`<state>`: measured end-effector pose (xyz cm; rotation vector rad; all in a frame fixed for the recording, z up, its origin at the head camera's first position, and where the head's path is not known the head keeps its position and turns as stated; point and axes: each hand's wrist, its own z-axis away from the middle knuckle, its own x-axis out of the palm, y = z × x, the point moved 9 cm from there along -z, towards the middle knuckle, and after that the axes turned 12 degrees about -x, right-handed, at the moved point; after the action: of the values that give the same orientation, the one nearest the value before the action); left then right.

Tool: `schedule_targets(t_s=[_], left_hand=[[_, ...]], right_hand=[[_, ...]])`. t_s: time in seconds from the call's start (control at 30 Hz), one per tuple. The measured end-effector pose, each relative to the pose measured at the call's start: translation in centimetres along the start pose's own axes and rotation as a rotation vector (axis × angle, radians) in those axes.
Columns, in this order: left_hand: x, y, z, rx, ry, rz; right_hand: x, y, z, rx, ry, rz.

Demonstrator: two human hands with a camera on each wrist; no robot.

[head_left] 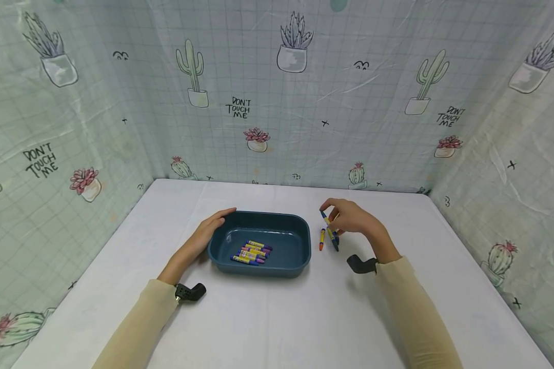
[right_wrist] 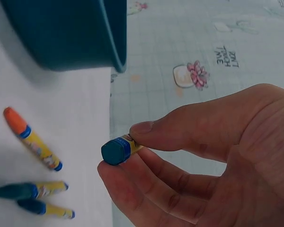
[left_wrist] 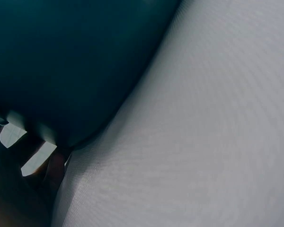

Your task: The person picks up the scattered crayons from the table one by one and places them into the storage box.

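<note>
A dark teal tray (head_left: pixel 277 271) stands on the white table, with several yellow-wrapped crayons (head_left: pixel 251 253) lying in its left half. My left hand (head_left: pixel 203 233) rests against the tray's left end, fingers extended along the back-left corner. The left wrist view shows those fingers dimly beside the tray's wall. To the right of the tray, my right hand (head_left: pixel 348 217) pinches a blue-ended crayon (right_wrist: pixel 118 150) between thumb and fingers, raised off the table. Beneath and beside it lie an orange crayon (right_wrist: pixel 35 142), a dark green crayon (right_wrist: pixel 19 190) and a dark blue crayon (right_wrist: pixel 35 206).
White cloth covers the table (head_left: pixel 268 323). Fabric walls printed with cacti (head_left: pixel 194 66) enclose it at the back and on both sides. A black wrist camera (head_left: pixel 191 292) is strapped to the left wrist and another (head_left: pixel 361 264) to the right.
</note>
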<state>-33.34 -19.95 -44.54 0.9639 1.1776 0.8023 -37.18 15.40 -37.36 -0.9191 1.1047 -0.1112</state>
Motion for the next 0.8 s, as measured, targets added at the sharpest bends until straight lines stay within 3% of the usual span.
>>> schedule_targets(t_s=[0.53,0.8], left_hand=[[0.0,-0.1,0.1,-0.005,0.002,-0.001],[-0.1,-0.1,0.1,0.000,0.004,-0.005]], right_hand=[[1.8,-7.2,-3.4,-0.129,-0.086,0.053],[3.9,-9.3,-5.4,-0.178,-0.166,0.112]])
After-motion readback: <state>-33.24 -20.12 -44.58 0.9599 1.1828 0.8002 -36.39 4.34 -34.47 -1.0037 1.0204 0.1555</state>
